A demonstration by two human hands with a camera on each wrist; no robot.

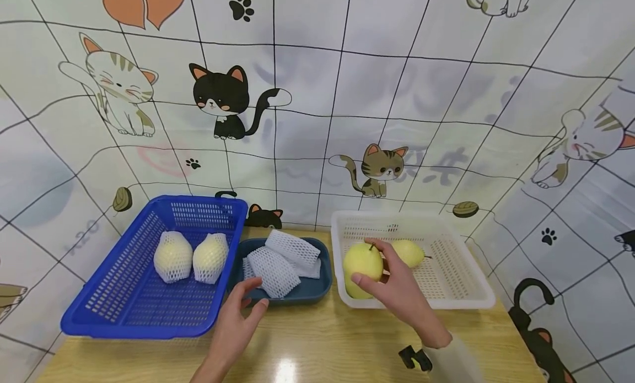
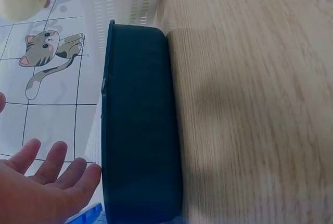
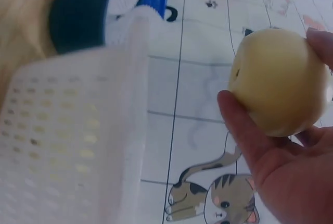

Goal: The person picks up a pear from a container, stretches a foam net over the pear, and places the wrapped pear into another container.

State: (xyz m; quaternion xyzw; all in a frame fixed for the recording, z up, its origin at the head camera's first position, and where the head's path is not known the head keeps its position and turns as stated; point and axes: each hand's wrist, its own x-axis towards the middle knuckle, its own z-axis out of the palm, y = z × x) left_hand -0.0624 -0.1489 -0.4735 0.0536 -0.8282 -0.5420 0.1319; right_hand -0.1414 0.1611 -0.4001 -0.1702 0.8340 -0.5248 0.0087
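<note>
A yellow-green pear (image 1: pixel 363 260) is gripped between the thumb and fingers of my right hand (image 1: pixel 397 286), raised over the left part of the white basket (image 1: pixel 466 273). The right wrist view shows this pear (image 3: pixel 281 83) clear of the basket rim. Below it in the head view part of another pear (image 1: pixel 358 291) shows, and one more pear (image 1: pixel 408 253) lies behind my hand. My left hand (image 1: pixel 238 317) holds nothing; its fingers are apart and loosely bent near the front left of the dark teal tray (image 1: pixel 310 297). White foam net sleeves (image 1: pixel 275 273) lie in that tray.
On the left stands a blue basket (image 1: pixel 149 311) holding two pears in foam nets (image 1: pixel 172 257). The baskets and tray sit side by side on a wooden table (image 1: pixel 307 344), against a cat-patterned wall covering (image 1: pixel 307 80).
</note>
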